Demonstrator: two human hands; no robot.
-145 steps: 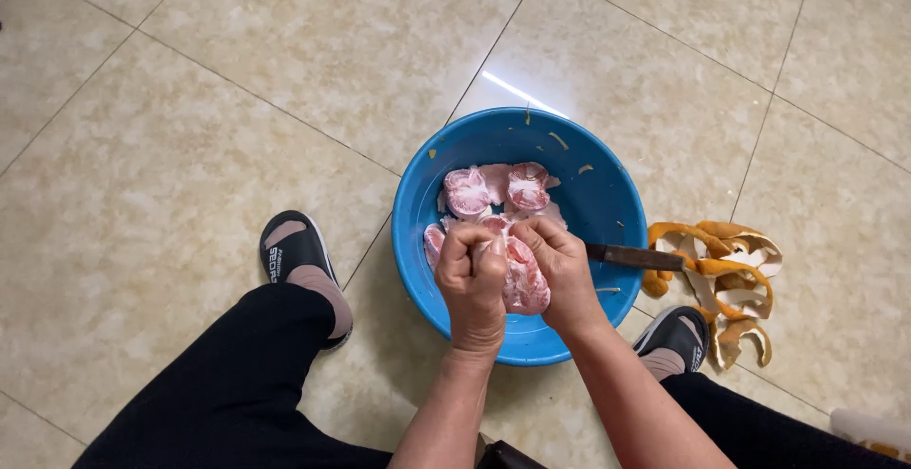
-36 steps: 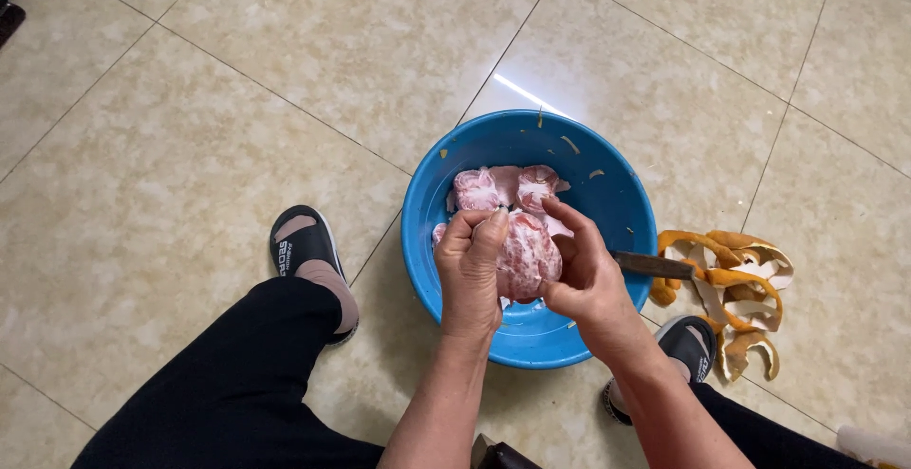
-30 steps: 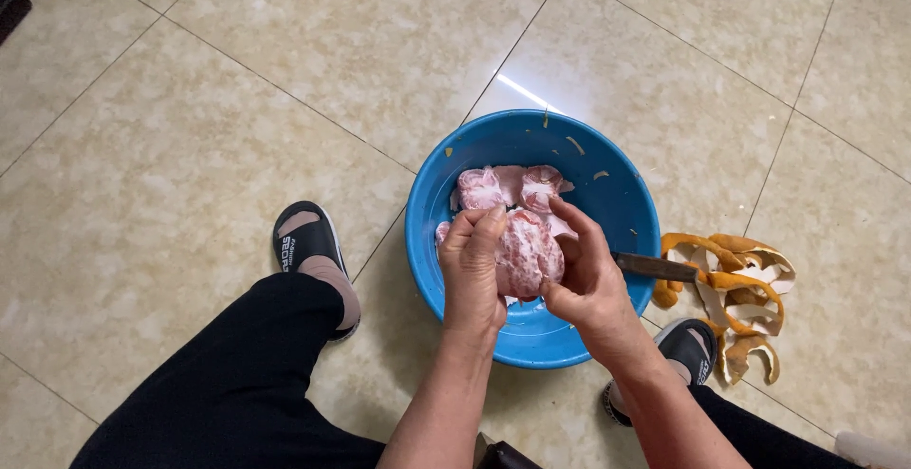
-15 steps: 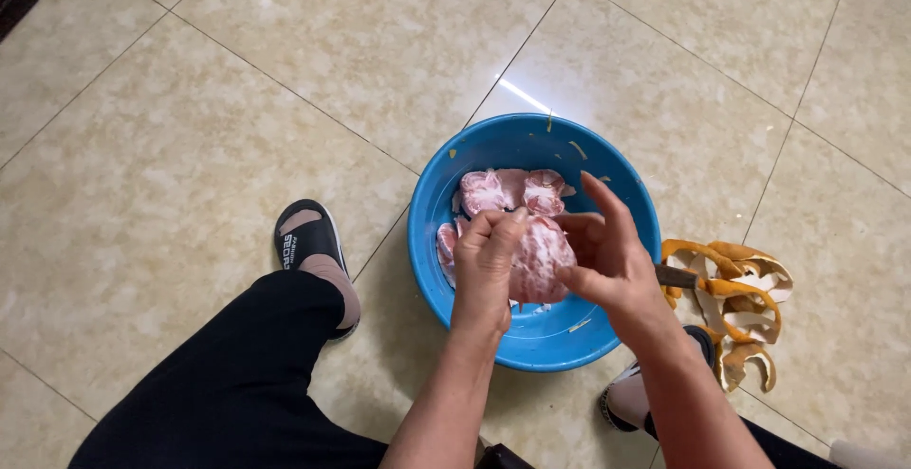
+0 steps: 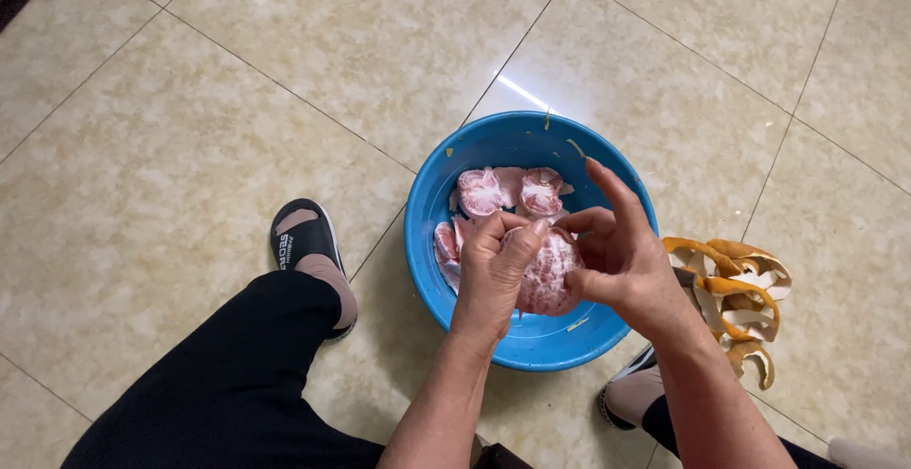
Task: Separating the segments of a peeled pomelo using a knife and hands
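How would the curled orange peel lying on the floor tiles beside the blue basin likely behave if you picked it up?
The orange peel probably feels light, since it is only empty rind in thin strips. Its strips hold their curls on the floor, so it is likely springy rather than limp. The loosely tangled pieces may dangle or separate when lifted.

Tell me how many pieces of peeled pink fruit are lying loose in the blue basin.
3 at least: two at the back of the blue basin, piece and piece, one at its left wall. The hands may hide more.
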